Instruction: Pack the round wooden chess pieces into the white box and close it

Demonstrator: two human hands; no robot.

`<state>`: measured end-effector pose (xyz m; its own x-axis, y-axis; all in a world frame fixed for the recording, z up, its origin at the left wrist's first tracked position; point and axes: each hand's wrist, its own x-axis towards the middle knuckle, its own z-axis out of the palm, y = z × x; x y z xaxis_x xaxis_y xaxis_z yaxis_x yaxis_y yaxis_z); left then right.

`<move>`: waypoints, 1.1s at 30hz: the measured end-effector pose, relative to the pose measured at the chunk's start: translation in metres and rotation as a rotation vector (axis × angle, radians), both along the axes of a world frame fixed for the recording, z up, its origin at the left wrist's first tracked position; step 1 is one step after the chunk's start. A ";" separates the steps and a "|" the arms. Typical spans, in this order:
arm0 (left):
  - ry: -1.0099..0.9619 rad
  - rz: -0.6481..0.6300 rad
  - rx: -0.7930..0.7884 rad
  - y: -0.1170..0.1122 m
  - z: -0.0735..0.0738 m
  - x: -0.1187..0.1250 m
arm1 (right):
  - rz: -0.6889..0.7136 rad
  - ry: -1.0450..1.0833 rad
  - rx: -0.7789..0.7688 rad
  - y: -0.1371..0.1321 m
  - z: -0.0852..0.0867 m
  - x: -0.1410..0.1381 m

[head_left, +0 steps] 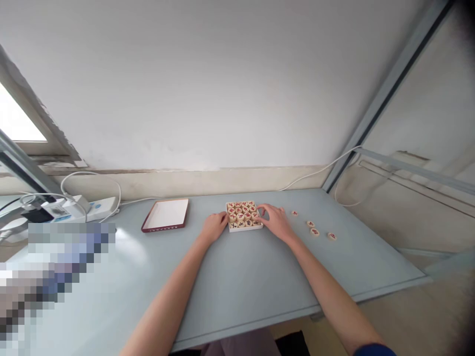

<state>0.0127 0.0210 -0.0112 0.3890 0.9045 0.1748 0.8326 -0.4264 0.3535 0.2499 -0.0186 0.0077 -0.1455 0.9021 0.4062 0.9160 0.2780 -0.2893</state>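
Observation:
A small white box (246, 229) stands on the table, filled with round Chinese chess pieces (240, 216). Most carry red characters; those in the front row look black. My left hand (215, 226) is at the box's left side, its fingers curled together against the edge. On the right side, my right hand (275, 221) arches with thumb and index finger apart, the thumb tip touching or just over a piece at the box's right edge. No piece shows lifted in it. Several loose red-marked chess pieces (314, 232) lie to the right of this hand.
A dark red box lid (147, 230), white inside, lies upturned to the left. Farther left are a white power strip (104, 207) with plugs and cables, and a pixelated patch. A wall runs behind the table (252, 277); a metal frame post (343, 168) rises at the right.

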 end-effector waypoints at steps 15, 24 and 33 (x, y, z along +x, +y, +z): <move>0.016 -0.063 -0.035 0.000 0.005 -0.005 | -0.363 0.055 -0.129 0.000 -0.002 0.065; -0.019 -0.092 -0.041 0.000 0.005 -0.005 | 0.384 0.319 -0.068 -0.018 0.007 -0.049; -0.048 -0.119 -0.014 0.001 0.003 -0.005 | 0.429 0.366 -0.095 -0.020 -0.002 -0.060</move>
